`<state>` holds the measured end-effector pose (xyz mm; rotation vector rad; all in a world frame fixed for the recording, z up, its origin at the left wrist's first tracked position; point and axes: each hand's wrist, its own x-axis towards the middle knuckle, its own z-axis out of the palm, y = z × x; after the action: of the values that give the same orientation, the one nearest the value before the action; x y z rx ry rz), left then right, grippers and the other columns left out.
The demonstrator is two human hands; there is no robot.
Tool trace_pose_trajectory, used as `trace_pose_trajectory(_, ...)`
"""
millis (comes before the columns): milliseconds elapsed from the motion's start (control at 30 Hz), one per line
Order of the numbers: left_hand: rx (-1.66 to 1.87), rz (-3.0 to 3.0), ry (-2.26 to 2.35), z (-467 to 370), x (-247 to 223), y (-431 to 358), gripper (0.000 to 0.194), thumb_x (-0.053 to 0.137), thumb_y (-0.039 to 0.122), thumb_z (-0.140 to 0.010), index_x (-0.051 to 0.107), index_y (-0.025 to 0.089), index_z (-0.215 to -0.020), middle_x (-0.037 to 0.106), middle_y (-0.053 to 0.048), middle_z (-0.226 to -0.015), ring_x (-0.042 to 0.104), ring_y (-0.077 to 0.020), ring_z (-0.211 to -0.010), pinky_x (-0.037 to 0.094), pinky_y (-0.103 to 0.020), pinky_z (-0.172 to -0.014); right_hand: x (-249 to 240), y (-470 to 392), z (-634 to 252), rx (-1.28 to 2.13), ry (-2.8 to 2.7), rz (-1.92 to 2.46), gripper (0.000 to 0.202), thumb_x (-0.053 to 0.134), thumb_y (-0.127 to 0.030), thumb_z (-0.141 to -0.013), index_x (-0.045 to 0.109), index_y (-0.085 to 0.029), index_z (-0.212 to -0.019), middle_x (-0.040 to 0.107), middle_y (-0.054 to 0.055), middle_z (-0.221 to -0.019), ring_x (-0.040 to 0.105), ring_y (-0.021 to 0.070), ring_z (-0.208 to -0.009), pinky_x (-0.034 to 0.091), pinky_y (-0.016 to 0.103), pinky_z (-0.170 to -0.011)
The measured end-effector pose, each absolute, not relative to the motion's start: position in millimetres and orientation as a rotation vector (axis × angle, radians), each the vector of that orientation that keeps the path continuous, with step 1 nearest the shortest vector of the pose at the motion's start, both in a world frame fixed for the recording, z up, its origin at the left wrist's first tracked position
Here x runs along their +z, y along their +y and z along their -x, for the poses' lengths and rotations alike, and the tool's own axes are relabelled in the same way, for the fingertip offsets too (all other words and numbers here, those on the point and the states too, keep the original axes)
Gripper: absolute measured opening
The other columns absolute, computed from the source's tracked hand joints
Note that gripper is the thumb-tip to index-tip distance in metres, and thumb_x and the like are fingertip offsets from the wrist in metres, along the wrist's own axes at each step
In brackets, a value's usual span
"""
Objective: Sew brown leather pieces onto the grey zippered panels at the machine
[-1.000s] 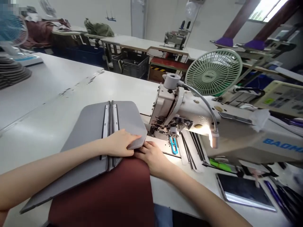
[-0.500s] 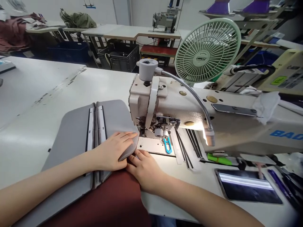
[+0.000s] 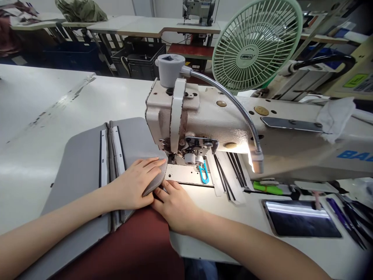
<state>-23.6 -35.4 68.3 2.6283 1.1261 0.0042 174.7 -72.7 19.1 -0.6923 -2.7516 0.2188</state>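
A grey fabric panel (image 3: 84,155) with maroon fabric (image 3: 136,245) at its near side lies on the table, its right edge under the needle area of the sewing machine (image 3: 171,112). Two white slotted strips (image 3: 118,147) flank a raised seam down the panel. My left hand (image 3: 135,182) rests flat on the grey face with fingers stretched toward the presser foot. At the near right edge, my right hand (image 3: 175,206) has its fingers bent around the layered edge, thumb side touching the maroon fabric. Its fingertips are partly hidden by the cloth.
A lit gooseneck lamp (image 3: 258,161) hangs over the machine bed. Right of the needle are a blue clip-like guide (image 3: 204,173), black thin strips (image 3: 224,177), a green-handled tool (image 3: 267,188), a phone (image 3: 303,223) and dark scissors (image 3: 357,217). Behind stands a green fan (image 3: 247,50).
The camera view has shifted, so the machine and table sit slightly higher and further left. Both hands keep nearly the same hold and place on the fabric.
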Motion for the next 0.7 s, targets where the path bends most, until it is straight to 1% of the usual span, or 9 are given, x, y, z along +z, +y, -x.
trace_pose_trajectory(100, 0.009, -2.634, 1.124, 23.2, 67.2, -35.9, 0.045, 0.054, 0.021, -0.071, 0.057, 0.016, -0.115, 0.039, -0.01, -0.153, 0.031, -0.0293, -0.142, 0.03, -0.046, -0.115, 19.0, -73.4, -174.7, 0.222, -2.76, 0.698, 0.024, 0.053, -0.02, -0.088, 0.062, -0.016, -0.11, 0.062, 0.012, -0.108, 0.046, 0.0283, -0.105, 0.037, 0.04, -0.088)
trace_pose_trajectory(267, -0.053, -2.643, 1.14, 21.6, 70.3, -35.9, 0.049, 0.055, 0.024, -0.072, 0.056, 0.016, -0.12, 0.044, -0.01, -0.15, 0.034, -0.0301, -0.14, 0.032, -0.046, -0.114, 18.1, -76.1, -174.0, 0.182, -2.741, 0.748, 0.021, 0.051, -0.021, -0.091, 0.062, -0.017, -0.108, 0.061, 0.012, -0.11, 0.046, 0.0284, -0.108, 0.036, 0.042, -0.092)
trace_pose_trajectory(500, -0.112, -2.63, 1.161, 16.6, 75.2, -31.0, 0.051, 0.055, 0.026, -0.072, 0.056, 0.013, -0.121, 0.043, -0.012, -0.15, 0.034, -0.0303, -0.141, 0.032, -0.046, -0.114, 25.6, -73.9, -176.4, 0.216, -2.779, 0.797, 0.02, 0.049, -0.02, -0.091, 0.063, -0.016, -0.105, 0.061, 0.012, -0.112, 0.047, 0.0298, -0.112, 0.037, 0.042, -0.088)
trace_pose_trajectory(633, -0.109, -2.615, 1.15, 8.8, 76.2, -26.7, 0.057, 0.054, 0.029, -0.074, 0.052, 0.012, -0.128, 0.042, -0.013, -0.151, 0.036, -0.03, -0.14, 0.033, -0.046, -0.114, 29.5, -70.6, -181.7, 0.273, -2.808, 0.85, 0.021, 0.052, -0.021, -0.088, 0.063, -0.016, -0.105, 0.062, 0.012, -0.112, 0.046, 0.0302, -0.113, 0.037, 0.042, -0.087)
trace_pose_trajectory(700, -0.11, -2.609, 1.138, 4.7, 77.1, -25.5, 0.054, 0.054, 0.029, -0.075, 0.053, 0.012, -0.126, 0.043, -0.014, -0.15, 0.036, -0.0302, -0.139, 0.033, -0.046, -0.114, 30.4, -70.9, -184.0, 0.273, -2.828, 0.88, 0.021, 0.053, -0.022, -0.088, 0.063, -0.017, -0.106, 0.062, 0.013, -0.111, 0.047, 0.0299, -0.111, 0.036, 0.042, -0.086)
